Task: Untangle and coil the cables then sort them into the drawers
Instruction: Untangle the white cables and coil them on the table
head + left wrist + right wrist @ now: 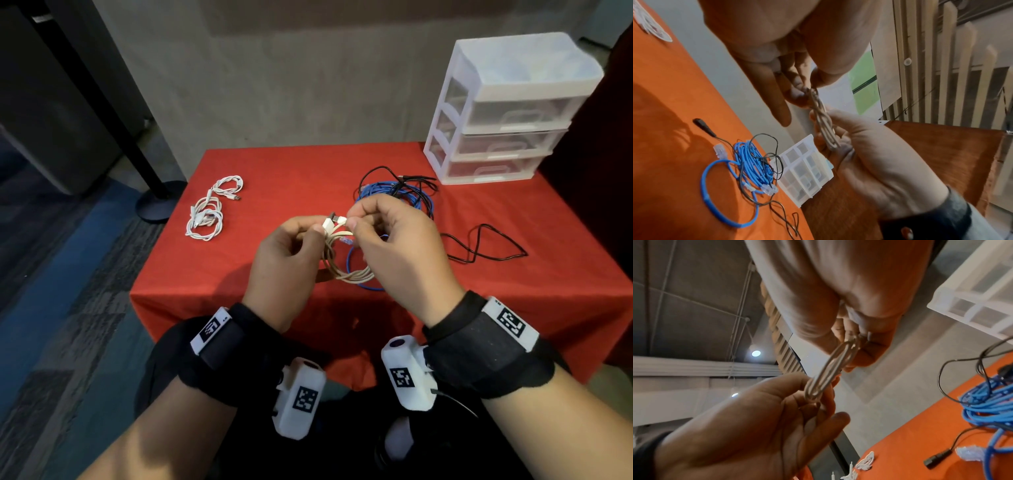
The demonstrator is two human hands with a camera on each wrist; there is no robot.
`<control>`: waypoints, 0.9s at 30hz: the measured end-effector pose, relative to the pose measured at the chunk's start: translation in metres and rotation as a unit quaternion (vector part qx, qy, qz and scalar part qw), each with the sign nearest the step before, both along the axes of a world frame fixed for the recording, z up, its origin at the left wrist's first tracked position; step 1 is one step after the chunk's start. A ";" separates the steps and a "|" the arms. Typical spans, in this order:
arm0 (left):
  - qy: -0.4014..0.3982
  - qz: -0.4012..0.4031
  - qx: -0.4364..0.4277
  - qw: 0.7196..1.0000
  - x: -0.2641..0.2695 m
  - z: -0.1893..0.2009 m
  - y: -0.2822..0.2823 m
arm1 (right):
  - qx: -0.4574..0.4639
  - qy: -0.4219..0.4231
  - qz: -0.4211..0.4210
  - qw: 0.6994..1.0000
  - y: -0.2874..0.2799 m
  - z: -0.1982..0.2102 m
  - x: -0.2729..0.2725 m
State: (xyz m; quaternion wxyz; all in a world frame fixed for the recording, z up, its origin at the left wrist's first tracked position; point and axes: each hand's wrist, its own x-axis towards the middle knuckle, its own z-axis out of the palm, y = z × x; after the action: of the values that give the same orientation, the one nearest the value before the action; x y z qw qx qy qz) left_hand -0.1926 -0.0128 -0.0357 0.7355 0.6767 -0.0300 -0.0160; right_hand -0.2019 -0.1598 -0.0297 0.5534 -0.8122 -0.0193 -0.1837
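Both hands hold a beige cable coil (349, 272) above the red table's (291, 178) front middle. My left hand (318, 233) grips one side of the coil (830, 368) with curled fingers, its white USB plug (329, 225) by the thumb. My right hand (354, 219) pinches the cable end at the coil's (823, 123) top. A blue network cable (390, 193) tangled with a black cable (486, 246) lies behind and right of the hands. A white three-drawer unit (507, 85) stands at the back right, drawers closed.
A bundle of white cables (209, 212) lies at the table's left. A black pole with a round base (157, 202) stands on the floor beyond the left edge. The black cable's plug (937, 457) lies on the cloth near a clear blue-cable connector (968, 452).
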 end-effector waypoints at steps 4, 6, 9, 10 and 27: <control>-0.016 0.032 -0.005 0.999 -0.002 -0.005 0.000 | -0.039 -0.027 -0.019 0.999 0.004 0.000 0.001; -0.025 0.047 -0.003 0.999 -0.004 -0.007 0.000 | -0.078 -0.058 -0.021 0.995 0.006 -0.002 0.001; -0.027 0.054 -0.018 0.998 -0.006 -0.006 -0.003 | -0.115 -0.094 -0.037 0.988 0.009 -0.006 0.002; -0.043 0.058 -0.013 0.997 -0.007 -0.005 -0.003 | -0.115 -0.096 -0.042 0.988 0.009 -0.006 0.003; 0.029 -0.107 -0.029 0.993 -0.006 0.005 0.016 | -0.102 -0.038 0.008 0.994 0.006 0.008 0.003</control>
State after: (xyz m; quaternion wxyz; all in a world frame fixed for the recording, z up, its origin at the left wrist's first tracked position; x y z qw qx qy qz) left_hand -0.1990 0.0028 -0.0309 0.7494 0.6472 -0.0816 -0.1136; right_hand -0.1990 -0.1539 -0.0216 0.4680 -0.8567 -0.0652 -0.2071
